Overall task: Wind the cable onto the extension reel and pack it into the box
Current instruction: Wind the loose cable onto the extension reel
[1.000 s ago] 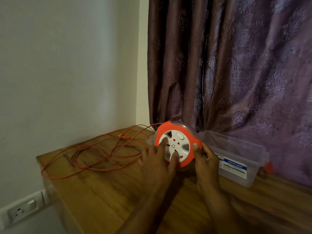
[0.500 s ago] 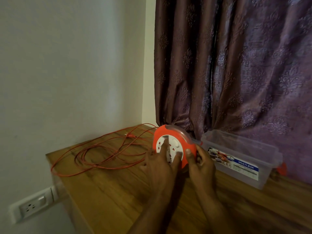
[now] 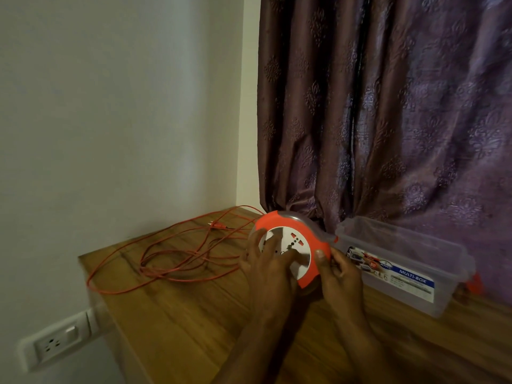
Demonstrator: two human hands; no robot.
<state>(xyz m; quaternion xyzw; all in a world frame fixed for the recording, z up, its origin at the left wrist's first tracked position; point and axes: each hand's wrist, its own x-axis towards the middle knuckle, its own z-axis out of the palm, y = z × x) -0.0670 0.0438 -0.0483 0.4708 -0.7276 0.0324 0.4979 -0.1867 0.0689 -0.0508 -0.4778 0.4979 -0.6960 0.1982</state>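
At the far left, low on the wall, sits a white wall socket (image 3: pixel 55 345), just below the edge of your wooden worktop (image 3: pixel 194 322). On the worktop's left part the orange cable (image 3: pixel 155 268) lies in loose, tangled loops, with its plug (image 3: pixel 217 224) near the back corner; strands of it run toward the reel. Your left hand (image 3: pixel 270 268) lies over the white socket face of the extension reel (image 3: pixel 295 246), fingers (image 3: pixel 273 239) spread and only lightly bent, pressing on the face rather than wrapping anything. The reel stands tilted on its edge, its orange rim toward you. Your right hand (image 3: pixel 336 274) grips the reel's right edge, thumb on the orange rim and the other fingers curled behind it. Just right of that, touching or nearly touching the reel, stands the clear plastic box (image 3: pixel 399 268), open-topped, against the purple curtain (image 3: pixel 388 106).
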